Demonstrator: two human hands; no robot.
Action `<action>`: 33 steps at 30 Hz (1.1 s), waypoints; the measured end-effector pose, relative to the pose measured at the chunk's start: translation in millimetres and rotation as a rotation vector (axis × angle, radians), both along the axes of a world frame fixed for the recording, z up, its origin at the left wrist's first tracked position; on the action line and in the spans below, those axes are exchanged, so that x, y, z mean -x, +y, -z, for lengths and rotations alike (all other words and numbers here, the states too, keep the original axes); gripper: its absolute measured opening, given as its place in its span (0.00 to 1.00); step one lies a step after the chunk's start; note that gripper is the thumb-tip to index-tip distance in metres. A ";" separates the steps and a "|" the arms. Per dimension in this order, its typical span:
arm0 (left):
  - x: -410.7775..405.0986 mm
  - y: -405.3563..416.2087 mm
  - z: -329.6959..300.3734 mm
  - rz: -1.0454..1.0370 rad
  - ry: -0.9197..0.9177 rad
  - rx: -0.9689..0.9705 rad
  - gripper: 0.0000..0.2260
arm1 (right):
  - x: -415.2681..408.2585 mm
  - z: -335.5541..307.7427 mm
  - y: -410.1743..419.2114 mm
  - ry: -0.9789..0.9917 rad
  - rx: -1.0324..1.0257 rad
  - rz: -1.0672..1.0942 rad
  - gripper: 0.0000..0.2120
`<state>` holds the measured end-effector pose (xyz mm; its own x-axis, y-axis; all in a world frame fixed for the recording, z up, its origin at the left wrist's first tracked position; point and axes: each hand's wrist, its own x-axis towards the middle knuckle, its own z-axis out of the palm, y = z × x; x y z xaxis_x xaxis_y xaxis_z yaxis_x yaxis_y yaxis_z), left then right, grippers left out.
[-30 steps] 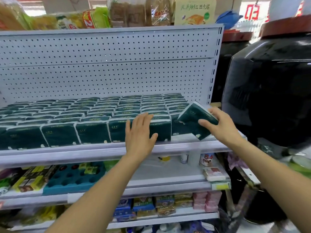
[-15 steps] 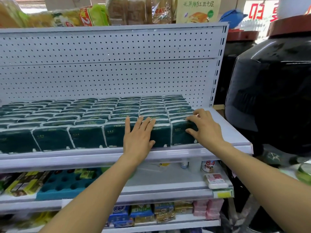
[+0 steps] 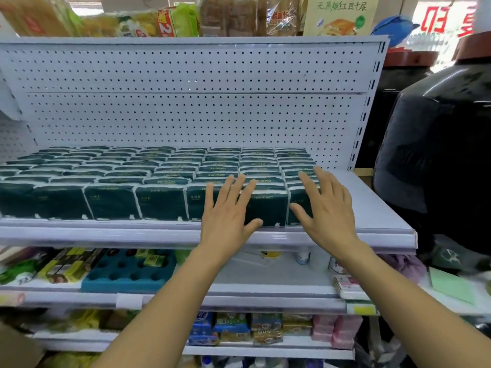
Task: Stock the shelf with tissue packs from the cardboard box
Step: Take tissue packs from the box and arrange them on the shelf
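I read "COMFORTABLE" on the tissue packs (image 3: 261, 181) and "无蔗糖红豆千层" on a beige bag (image 3: 341, 14) up top.

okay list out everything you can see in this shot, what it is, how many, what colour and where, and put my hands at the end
dark green plastic-wrapped tissue packs: many, too many to count surely, in rows filling most of the white metal shelf
white perforated back panel: one, behind the packs
bagged snacks: several, yellow, green and brown, on top of the unit
teal moulded tray with round holes: one, on the shelf below, left
small pink and blue packets: several, lowest shelf in view
large glossy black jar: one, right of the shelving
left hand: fingers straight, flat against the front packs
right hand: fingers spread, on the rightmost front pack
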<state>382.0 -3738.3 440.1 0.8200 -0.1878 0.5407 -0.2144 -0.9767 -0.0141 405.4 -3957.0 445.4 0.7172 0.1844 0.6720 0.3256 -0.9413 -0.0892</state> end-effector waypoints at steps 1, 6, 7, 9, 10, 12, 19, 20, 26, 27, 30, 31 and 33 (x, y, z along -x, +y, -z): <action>11.4 8.5 3.2 0.017 -0.062 0.043 0.35 | 8.9 -0.2 9.1 -0.038 -0.020 -0.037 0.29; 75.1 81.5 22.7 -0.003 -0.137 0.157 0.31 | 54.1 6.2 77.5 -0.132 -0.029 -0.232 0.24; 87.9 102.8 27.1 -0.045 -0.121 0.137 0.31 | 61.9 9.5 97.1 -0.127 -0.016 -0.262 0.24; 113.6 149.0 33.7 -0.133 -0.074 0.096 0.30 | 75.3 18.1 140.7 -0.110 0.031 -0.317 0.26; 127.0 173.5 37.0 -0.177 -0.051 0.082 0.30 | 80.6 22.9 164.9 -0.102 0.062 -0.351 0.26; 155.3 225.2 43.2 -0.270 -0.019 0.053 0.30 | 91.4 31.9 217.9 -0.073 0.114 -0.424 0.25; 254.2 420.2 62.2 -0.548 0.106 0.004 0.30 | 140.1 62.4 434.8 0.125 0.176 -0.595 0.27; 266.5 448.2 67.1 -0.578 0.137 -0.004 0.30 | 146.3 67.4 465.3 0.147 0.182 -0.619 0.27; 328.5 591.7 109.6 -0.752 0.295 0.060 0.32 | 171.4 102.2 623.6 0.219 0.207 -0.739 0.24; 334.7 609.2 115.0 -0.768 0.333 0.086 0.34 | 173.6 108.2 645.0 0.237 0.222 -0.754 0.24; 343.4 660.1 133.5 -0.822 0.436 0.142 0.31 | 176.2 126.6 701.1 0.302 0.274 -0.826 0.24; 343.0 675.2 140.3 -0.840 0.462 0.169 0.30 | 175.3 133.1 717.3 0.330 0.288 -0.850 0.24; 340.2 701.1 155.0 -0.879 0.497 0.228 0.29 | 170.8 148.4 748.1 0.381 0.321 -0.883 0.24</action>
